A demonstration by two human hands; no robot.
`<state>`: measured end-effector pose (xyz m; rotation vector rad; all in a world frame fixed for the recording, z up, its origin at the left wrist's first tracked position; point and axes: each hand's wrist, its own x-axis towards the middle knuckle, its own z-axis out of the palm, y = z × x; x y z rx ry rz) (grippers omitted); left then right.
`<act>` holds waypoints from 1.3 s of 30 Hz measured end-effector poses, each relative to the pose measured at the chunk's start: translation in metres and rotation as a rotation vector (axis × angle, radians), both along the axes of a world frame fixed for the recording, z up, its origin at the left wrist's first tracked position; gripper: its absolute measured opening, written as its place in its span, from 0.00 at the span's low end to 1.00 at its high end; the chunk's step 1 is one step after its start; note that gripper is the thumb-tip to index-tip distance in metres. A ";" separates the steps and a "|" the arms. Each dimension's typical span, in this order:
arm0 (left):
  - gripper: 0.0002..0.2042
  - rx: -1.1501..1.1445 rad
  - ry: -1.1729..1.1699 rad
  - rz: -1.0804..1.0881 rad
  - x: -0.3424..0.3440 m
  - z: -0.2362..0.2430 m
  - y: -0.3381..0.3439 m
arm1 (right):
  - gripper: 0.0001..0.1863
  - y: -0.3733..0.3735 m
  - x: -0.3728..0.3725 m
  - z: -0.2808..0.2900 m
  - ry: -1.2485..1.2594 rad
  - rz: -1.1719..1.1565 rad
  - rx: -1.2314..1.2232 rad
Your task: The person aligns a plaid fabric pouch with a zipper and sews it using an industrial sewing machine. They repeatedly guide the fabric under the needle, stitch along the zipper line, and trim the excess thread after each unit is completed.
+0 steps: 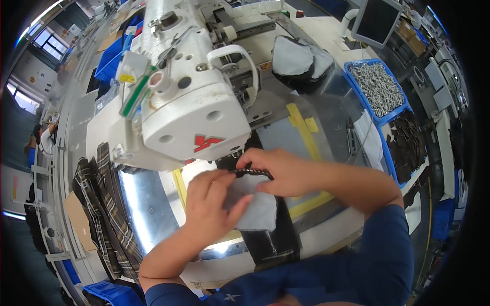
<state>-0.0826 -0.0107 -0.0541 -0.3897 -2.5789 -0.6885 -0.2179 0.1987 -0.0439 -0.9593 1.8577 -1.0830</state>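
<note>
A pale grey fabric panel (258, 211) with a dark edge lies in front of the sewing machine's head (196, 120). Along its far edge runs a dark, ribbed strip (250, 171) that looks like a zipper or coil. My left hand (206, 201) rests on the panel's left side, fingers stretched toward the strip and thumb apart over the grey cloth. At the right end of the strip, my right hand (280, 171) pinches the panel's edge between thumb and fingers. Black fabric (268, 245) extends beneath the panel toward me. The needle area is mostly hidden by the machine head.
Folded plaid cloth (109, 204) hangs at the left. Grey-backed pieces (301, 58) are stacked behind the machine. To the right are a blue tray (349, 69) of metal rings and dark cut pieces (408, 140). Yellow tape (306, 132) marks the table; a monitor (376, 23) stands farther back.
</note>
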 end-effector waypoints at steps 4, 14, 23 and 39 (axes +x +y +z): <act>0.18 0.380 -0.225 0.041 -0.009 -0.028 -0.014 | 0.21 0.003 0.002 -0.004 0.005 -0.036 -0.078; 0.08 0.267 -0.109 0.038 -0.013 -0.036 -0.023 | 0.06 -0.002 0.013 -0.038 0.589 -0.235 -0.304; 0.06 0.249 0.009 -0.075 -0.012 -0.041 -0.023 | 0.09 -0.003 0.011 -0.040 0.802 -0.131 -0.455; 0.07 0.591 -0.271 -0.175 -0.008 -0.033 -0.021 | 0.12 -0.005 0.014 -0.052 0.989 -0.023 -0.571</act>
